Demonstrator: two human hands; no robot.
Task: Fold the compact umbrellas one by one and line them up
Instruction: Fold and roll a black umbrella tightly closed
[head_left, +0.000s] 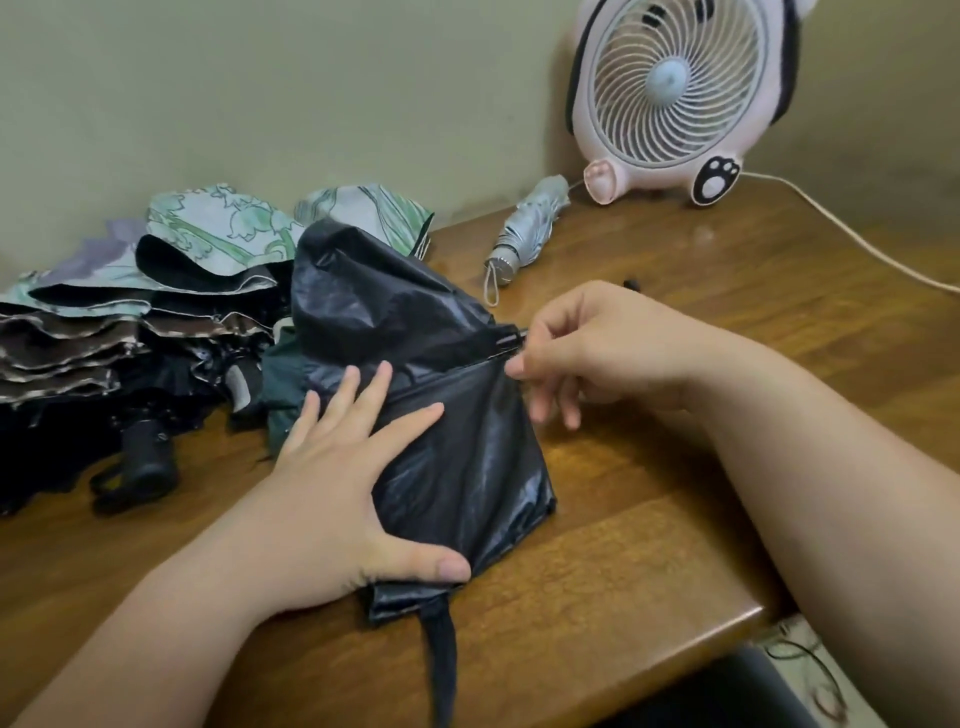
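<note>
My left hand (343, 467) lies flat on the black umbrella (457, 457), fingers straight and spread wide, the thumb pressing down near the closest end of the cloth. The umbrella rests in the middle of the wooden table (649, 561), its shiny canopy loose and crumpled, with the far part bunched up higher than the near part. Its strap (441, 665) trails off the near end toward me.

My right hand (587, 353) is at the umbrella's right edge with the fingers curled in; thumb and forefinger pinch the canopy where a black rib tip (511, 339) pokes out (how much of the tip sits inside my grip I cannot tell).

To the left, touching the black umbrella, sits a heap of unfolded umbrellas (156, 312): floral green and grey cloth on top, brown and black layers below, and one black handle (148, 457) pointing toward the near side. Farther back and to the right, a silver umbrella (530, 228) lies folded, its wrist loop toward me, well apart from the one under my hands. Just beyond it stands a pink fan (670, 98) against the wall, its white cord (857, 239) running off to the right. A small black piece (632, 284) lies on the table just past my right hand.
</note>
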